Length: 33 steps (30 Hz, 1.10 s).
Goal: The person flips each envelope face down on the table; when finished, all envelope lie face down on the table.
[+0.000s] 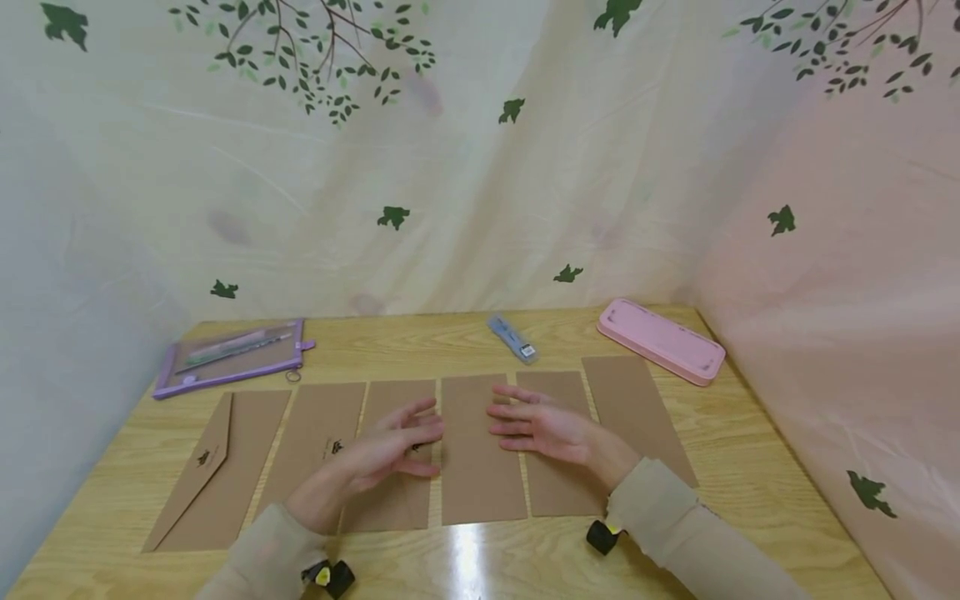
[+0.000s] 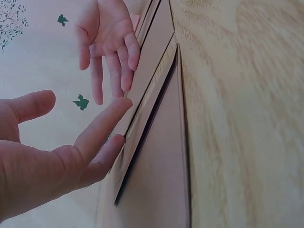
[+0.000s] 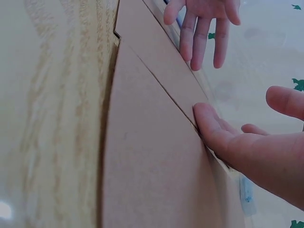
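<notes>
Several brown kraft-paper envelopes lie side by side in a row on the wooden table. The leftmost envelope [image 1: 251,467] has its pointed flap and a small dark print facing up. My left hand [image 1: 390,446] is over the third envelope [image 1: 386,508] from the left, palm turned inward, fingers spread and holding nothing. Facing it, my right hand [image 1: 543,425] has its fingers extended above the gap between the plain middle envelope [image 1: 480,483] and the fifth envelope [image 1: 562,492]. In the left wrist view, the left hand [image 2: 71,156] has relaxed, loosely spread fingers.
At the back left lies a clear zip pouch [image 1: 240,358] with a purple border and pens inside. A slim blue packet [image 1: 513,338] lies behind the row. A pink case [image 1: 662,342] sits at the back right, near the rightmost envelope [image 1: 641,417]. Printed curtains [image 1: 450,167] enclose the table.
</notes>
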Tool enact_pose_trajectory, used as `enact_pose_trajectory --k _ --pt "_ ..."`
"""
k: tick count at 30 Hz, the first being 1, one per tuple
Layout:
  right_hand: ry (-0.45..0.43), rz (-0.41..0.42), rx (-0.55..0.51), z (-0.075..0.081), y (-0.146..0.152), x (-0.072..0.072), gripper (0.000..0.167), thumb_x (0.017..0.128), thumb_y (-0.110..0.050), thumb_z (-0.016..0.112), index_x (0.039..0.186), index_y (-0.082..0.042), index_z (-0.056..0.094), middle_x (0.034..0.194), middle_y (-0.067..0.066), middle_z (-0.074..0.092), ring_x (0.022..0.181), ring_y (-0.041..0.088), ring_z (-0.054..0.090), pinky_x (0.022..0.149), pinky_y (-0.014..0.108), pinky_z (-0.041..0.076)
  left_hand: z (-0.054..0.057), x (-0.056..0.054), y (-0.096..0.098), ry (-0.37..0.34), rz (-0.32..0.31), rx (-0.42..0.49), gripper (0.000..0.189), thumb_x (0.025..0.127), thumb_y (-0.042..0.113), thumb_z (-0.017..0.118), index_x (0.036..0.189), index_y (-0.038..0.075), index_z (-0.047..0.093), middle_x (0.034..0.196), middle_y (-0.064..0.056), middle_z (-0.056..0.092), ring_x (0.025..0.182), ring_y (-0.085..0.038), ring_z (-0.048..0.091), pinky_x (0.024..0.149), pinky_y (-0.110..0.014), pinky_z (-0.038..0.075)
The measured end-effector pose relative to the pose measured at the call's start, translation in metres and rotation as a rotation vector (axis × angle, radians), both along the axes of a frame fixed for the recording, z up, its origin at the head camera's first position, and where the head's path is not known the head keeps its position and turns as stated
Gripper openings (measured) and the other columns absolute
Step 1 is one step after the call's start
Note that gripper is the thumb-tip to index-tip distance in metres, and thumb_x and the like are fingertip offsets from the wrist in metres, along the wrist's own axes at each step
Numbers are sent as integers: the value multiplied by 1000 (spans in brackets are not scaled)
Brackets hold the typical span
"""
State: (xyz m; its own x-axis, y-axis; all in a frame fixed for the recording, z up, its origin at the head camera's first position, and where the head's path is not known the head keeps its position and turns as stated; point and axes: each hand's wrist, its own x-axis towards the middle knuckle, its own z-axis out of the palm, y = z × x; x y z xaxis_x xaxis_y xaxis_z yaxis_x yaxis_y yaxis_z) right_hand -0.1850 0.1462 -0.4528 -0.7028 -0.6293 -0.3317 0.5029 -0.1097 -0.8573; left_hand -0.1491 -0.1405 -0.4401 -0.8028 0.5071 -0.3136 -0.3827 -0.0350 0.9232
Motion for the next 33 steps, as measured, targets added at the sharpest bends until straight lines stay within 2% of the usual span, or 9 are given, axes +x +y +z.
enact_pose_trajectory --k 6,13,16,20,22,25,29,33 --pt "-2 5 3 -1 0 1 59 109 -11 42 161 -3 15 160 28 27 140 42 42 114 51 39 -1 0 -1 -9 4 4 79 104 18 59 159 -4 8 161 -34 14 146 -50 23 94 -55 55" --pt "16 12 32 -1 -1 1 60 109 -12 40 157 8 9 160 31 25 141 42 39 114 51 38 -3 -2 -8 -4 -8 3 79 103 19 59 159 -3 8 160 -35 13 145 -51 22 96 -55 54" --pt "-35 13 -11 4 -3 3 60 110 -11 38 157 10 7 161 31 21 144 44 32 116 52 35 -2 -2 -13 11 -18 -4 82 103 22 61 159 -3 7 159 -35 12 145 -51 23 98 -54 53" --pt "-83 41 -107 14 -10 7 59 110 -10 35 157 10 4 163 29 15 148 45 22 119 53 29 4 -4 -23 52 10 -68 81 102 24 61 159 -3 10 159 -34 16 141 -49 33 99 -53 52" --pt "-77 54 -129 19 -16 8 60 110 -10 36 157 9 5 164 28 16 148 44 22 119 52 28 9 -6 -30 80 34 -107 79 102 24 61 159 -3 14 159 -34 20 137 -48 40 100 -53 52" --pt "-59 66 -134 22 -25 8 60 109 -9 38 157 9 8 163 27 19 148 44 24 119 50 30 16 -8 -41 104 59 -158 76 102 24 61 159 -1 16 159 -32 23 128 -50 51 107 -57 44" --pt "-55 76 -140 19 -38 7 58 109 -8 37 157 11 9 161 31 21 147 44 25 118 50 31 23 -11 -58 135 80 -204 77 103 23 61 159 -1 15 159 -32 23 129 -52 49 111 -59 39" --pt "-70 74 -145 14 -52 5 57 109 -7 35 156 12 9 159 34 21 147 45 25 118 53 30 24 -12 -73 152 105 -252 76 103 23 61 159 -2 15 158 -33 25 137 -50 39 110 -55 42"
